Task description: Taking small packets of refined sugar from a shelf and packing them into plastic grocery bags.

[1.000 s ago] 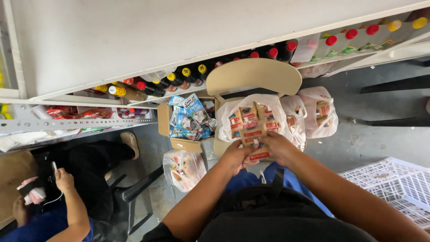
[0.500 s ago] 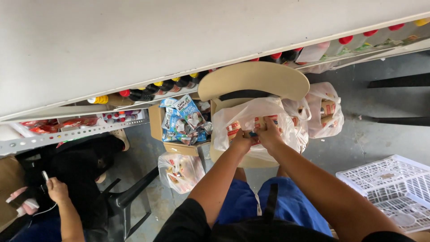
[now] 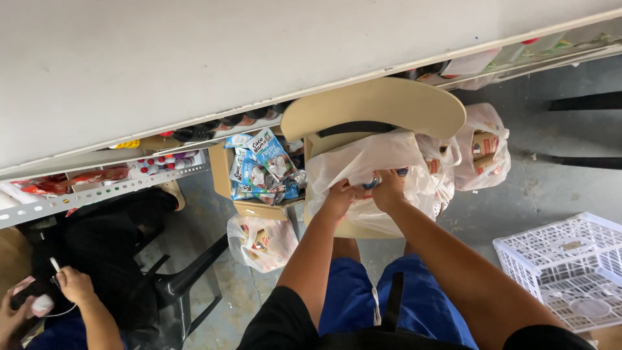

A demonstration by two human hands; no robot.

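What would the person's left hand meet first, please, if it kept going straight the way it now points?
Likely the translucent plastic bag on the beige chair: the left hand already touches it, pointing at its opening, though depth is unclear.

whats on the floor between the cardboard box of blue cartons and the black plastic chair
In the head view, a small tied clear plastic bag of goods sits on the floor between the cardboard box of blue cartons and the black plastic chair.

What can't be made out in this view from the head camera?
- What the hands, left hand and right hand, grip: hidden by the white plastic bag.
- Bottles on the shelf: mostly covered by the pale board.
- White crate: cut off by the right edge.
- Another person's hand at lower left: what it holds is too small to tell.
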